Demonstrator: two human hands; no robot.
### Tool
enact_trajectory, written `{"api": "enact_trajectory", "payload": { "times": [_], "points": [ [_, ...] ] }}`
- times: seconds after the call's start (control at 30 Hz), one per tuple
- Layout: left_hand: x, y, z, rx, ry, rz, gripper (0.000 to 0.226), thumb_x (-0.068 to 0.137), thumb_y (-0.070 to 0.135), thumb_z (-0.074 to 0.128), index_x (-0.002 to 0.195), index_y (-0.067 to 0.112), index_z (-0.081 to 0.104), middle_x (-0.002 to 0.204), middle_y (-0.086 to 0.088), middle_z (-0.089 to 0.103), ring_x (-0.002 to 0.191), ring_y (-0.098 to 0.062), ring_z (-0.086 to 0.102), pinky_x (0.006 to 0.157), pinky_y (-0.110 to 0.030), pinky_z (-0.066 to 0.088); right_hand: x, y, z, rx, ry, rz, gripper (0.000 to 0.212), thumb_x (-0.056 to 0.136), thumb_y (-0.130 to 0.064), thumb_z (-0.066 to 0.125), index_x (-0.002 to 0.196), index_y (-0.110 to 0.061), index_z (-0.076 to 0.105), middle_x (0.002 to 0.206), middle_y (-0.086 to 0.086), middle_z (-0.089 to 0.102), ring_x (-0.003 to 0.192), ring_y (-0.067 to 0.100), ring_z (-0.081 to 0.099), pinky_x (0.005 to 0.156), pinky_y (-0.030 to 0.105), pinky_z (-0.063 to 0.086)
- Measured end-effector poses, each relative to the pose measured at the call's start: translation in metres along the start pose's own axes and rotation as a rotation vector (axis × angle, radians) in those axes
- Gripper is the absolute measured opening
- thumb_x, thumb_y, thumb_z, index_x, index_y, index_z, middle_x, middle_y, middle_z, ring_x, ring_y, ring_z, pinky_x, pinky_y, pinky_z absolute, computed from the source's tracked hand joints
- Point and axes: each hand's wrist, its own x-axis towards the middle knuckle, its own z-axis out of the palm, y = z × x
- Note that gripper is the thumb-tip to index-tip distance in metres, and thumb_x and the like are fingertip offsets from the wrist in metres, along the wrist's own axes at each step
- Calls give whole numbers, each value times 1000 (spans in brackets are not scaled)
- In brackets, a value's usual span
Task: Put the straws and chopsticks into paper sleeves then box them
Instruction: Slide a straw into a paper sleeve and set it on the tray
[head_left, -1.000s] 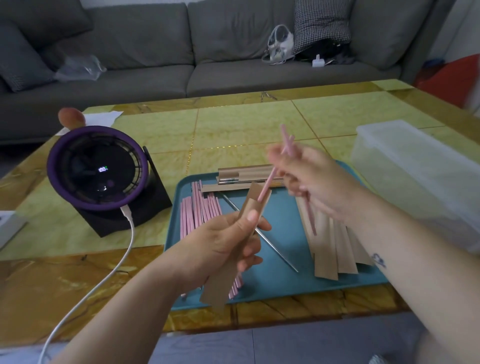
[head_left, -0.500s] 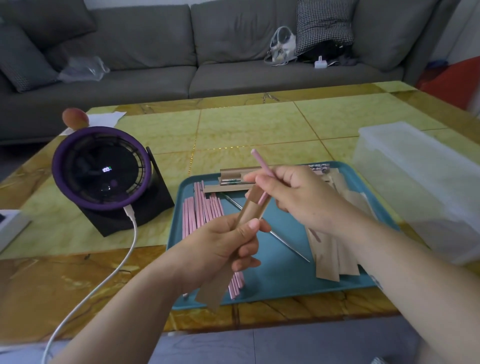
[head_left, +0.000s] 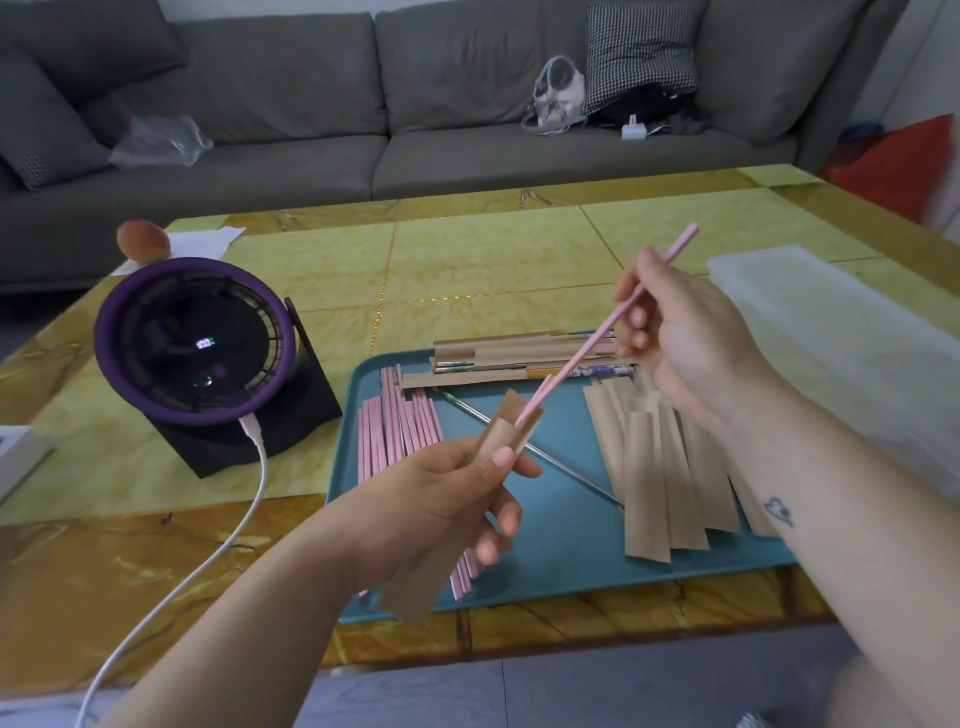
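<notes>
pink straw (head_left: 587, 353): tilted, lower tip at the open mouth of sleeve (head_left: 501, 439), both held above tray (head_left: 561, 525). Loose straws (head_left: 395, 431): tray left. Empty sleeves (head_left: 654, 467): fanned, tray right. Filled sleeves (head_left: 519, 353): far edge. Clear box (head_left: 831, 353): right of tray.

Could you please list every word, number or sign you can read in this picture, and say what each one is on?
Fan display: lit white digits, too blurred to read.
Tattoo on the right forearm: a small dark outline drawing, no letters.
Printed chopsticks on the tray: pattern only, too small to read.
Nothing else carries legible text.
</notes>
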Motion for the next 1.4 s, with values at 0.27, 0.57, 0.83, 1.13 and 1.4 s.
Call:
{"api": "enact_trajectory", "payload": {
  "times": [0.27, 0.57, 0.83, 1.13, 1.4],
  "points": [
    [0, -2, 0, 12, -79, 5, 29, 89, 43, 48, 98, 21, 65, 63, 2, 54, 57, -17, 50, 77, -37, 47, -1, 2, -2, 1, -45, 23, 38, 100, -27, 36, 71, -10, 54, 53, -4, 38, 50, 11, 34, 56, 26, 33],
    [-2, 4, 0, -102, -78, 77, 29, 89, 36, 46, 98, 13, 59, 56, 4, 42, 42, -7, 38, 72, -24, 50, -18, 10, 13, -455, -437, 116, 38, 87, -28, 59, 123, -18, 55, 92, 6, 68, 77, 14, 59, 80, 29, 51],
    [0, 3, 0, -84, -54, 105, 30, 88, 38, 46, 98, 14, 59, 57, 5, 41, 43, -6, 37, 74, -25, 49, -29, 5, 18, -555, -344, -175, 25, 94, -17, 51, 115, -23, 62, 93, 9, 71, 80, 21, 65, 84, 36, 53],
    [14, 7, -1, -377, 356, 403, 30, 84, 40, 46, 91, 30, 73, 90, 1, 69, 96, -17, 64, 91, -38, 47, -42, 12, 32, -670, -470, -8, 32, 81, -36, 67, 110, -30, 54, 98, -9, 67, 90, 10, 65, 83, 27, 51],
    [25, 15, -1, -340, 494, 392, 31, 97, 39, 38, 116, 34, 62, 114, 2, 67, 107, -11, 62, 95, -37, 47, -28, 26, 27, -638, -501, 10, 10, 90, -16, 60, 84, -22, 62, 74, -8, 67, 69, 7, 62, 73, 27, 49]
  ]
}}
